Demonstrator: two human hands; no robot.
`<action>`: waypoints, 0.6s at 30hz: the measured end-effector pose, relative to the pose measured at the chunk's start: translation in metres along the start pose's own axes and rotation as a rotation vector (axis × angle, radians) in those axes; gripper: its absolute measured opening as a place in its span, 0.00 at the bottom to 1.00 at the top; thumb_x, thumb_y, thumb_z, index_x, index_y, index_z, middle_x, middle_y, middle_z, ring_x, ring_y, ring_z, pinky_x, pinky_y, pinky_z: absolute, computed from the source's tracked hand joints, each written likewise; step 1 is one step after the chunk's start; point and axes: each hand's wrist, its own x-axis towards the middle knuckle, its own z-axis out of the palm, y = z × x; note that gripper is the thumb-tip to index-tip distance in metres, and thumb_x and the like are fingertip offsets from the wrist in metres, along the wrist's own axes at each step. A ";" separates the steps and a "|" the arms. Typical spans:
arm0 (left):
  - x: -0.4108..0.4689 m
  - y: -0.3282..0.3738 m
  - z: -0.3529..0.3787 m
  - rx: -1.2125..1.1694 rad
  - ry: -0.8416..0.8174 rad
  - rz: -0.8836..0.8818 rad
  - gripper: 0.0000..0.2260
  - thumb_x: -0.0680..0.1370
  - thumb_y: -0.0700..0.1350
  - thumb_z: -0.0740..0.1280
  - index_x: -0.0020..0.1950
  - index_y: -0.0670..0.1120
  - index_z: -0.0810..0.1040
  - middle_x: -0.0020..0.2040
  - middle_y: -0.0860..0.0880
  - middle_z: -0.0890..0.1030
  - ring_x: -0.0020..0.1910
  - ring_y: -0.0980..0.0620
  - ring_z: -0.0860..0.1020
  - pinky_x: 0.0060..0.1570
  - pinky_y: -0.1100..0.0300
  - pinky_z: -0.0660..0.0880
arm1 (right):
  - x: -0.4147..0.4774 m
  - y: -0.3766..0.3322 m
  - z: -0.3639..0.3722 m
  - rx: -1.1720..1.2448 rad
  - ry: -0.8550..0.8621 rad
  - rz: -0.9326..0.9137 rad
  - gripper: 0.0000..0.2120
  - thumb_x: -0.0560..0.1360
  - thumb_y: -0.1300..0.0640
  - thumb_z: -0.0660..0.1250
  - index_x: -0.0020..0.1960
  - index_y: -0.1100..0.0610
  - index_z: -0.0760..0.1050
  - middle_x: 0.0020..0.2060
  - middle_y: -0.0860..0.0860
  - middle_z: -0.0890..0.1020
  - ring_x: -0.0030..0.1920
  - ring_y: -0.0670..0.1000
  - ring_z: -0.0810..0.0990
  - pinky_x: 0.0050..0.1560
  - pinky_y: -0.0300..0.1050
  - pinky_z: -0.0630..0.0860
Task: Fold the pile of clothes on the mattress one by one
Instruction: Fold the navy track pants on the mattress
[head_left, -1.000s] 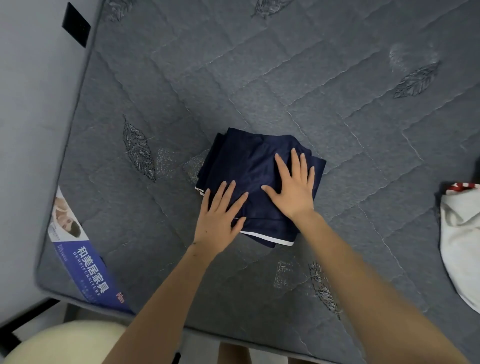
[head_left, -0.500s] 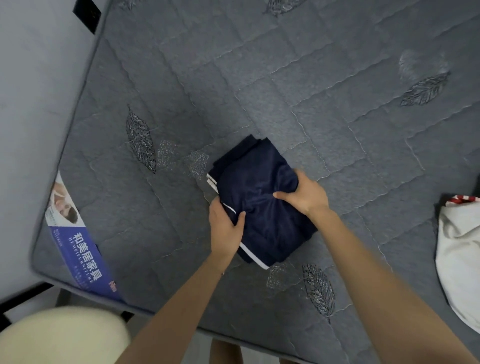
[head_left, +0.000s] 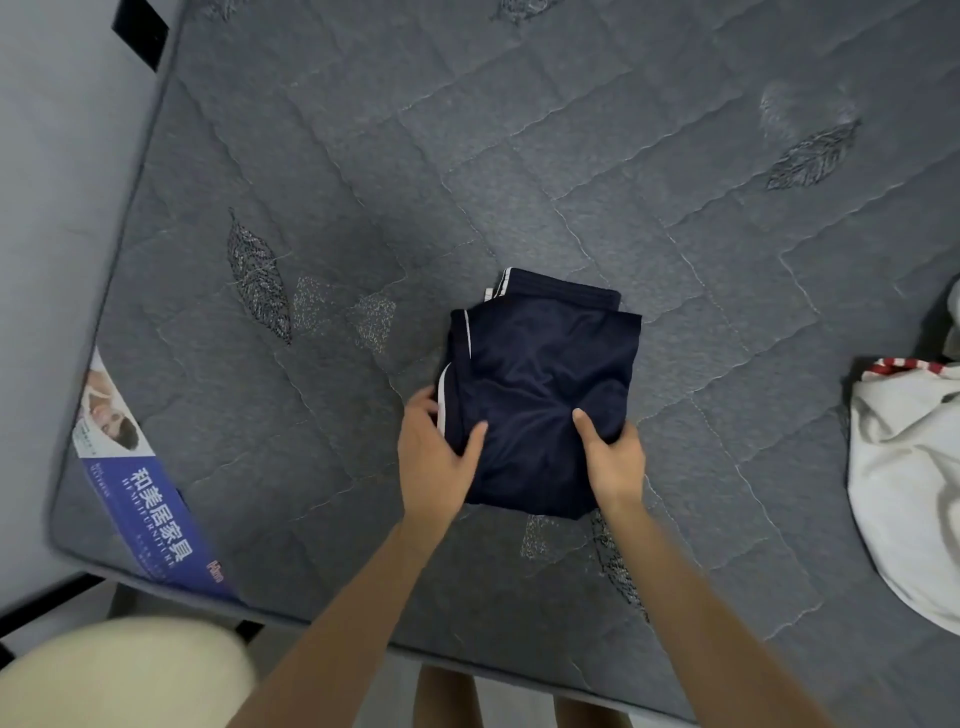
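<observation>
A folded navy garment (head_left: 545, 379) with white side stripes lies near the middle of the grey quilted mattress (head_left: 571, 156). My left hand (head_left: 434, 457) grips its near-left edge, thumb on top and fingers tucked under the fabric. At the near-right edge my right hand (head_left: 613, 462) holds the garment the same way, thumb pressed on the cloth. A white garment with a red-striped trim (head_left: 904, 467) lies at the mattress's right edge, partly out of frame.
A blue label with white lettering (head_left: 140, 493) covers the mattress's near-left corner. A pale wall (head_left: 52, 208) runs along the left side. A cream rounded object (head_left: 119, 675) sits below the mattress corner, and the mattress's near edge is close to my legs.
One second ago both hands lay flat on the garment. They then took hold of it, turned it and squared it to me; now they hold its near corners.
</observation>
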 end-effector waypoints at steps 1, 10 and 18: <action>-0.014 -0.009 -0.003 0.045 -0.039 0.065 0.23 0.72 0.50 0.75 0.58 0.41 0.69 0.62 0.51 0.71 0.60 0.51 0.74 0.58 0.51 0.74 | -0.002 0.002 -0.001 0.004 -0.001 -0.008 0.21 0.72 0.44 0.71 0.60 0.53 0.72 0.48 0.41 0.76 0.52 0.49 0.77 0.53 0.44 0.72; -0.051 -0.041 -0.006 0.180 -0.150 0.201 0.05 0.78 0.39 0.68 0.46 0.37 0.78 0.68 0.39 0.73 0.68 0.40 0.71 0.62 0.43 0.72 | -0.020 0.021 0.011 -0.044 0.089 -0.103 0.24 0.70 0.46 0.74 0.56 0.58 0.68 0.54 0.52 0.76 0.52 0.51 0.77 0.55 0.47 0.75; -0.048 -0.035 -0.030 0.025 -0.073 0.210 0.10 0.81 0.33 0.57 0.58 0.35 0.76 0.65 0.46 0.70 0.63 0.54 0.70 0.68 0.68 0.64 | -0.033 0.021 0.006 0.008 0.107 -0.294 0.10 0.75 0.52 0.70 0.43 0.58 0.74 0.39 0.51 0.80 0.43 0.52 0.78 0.48 0.45 0.75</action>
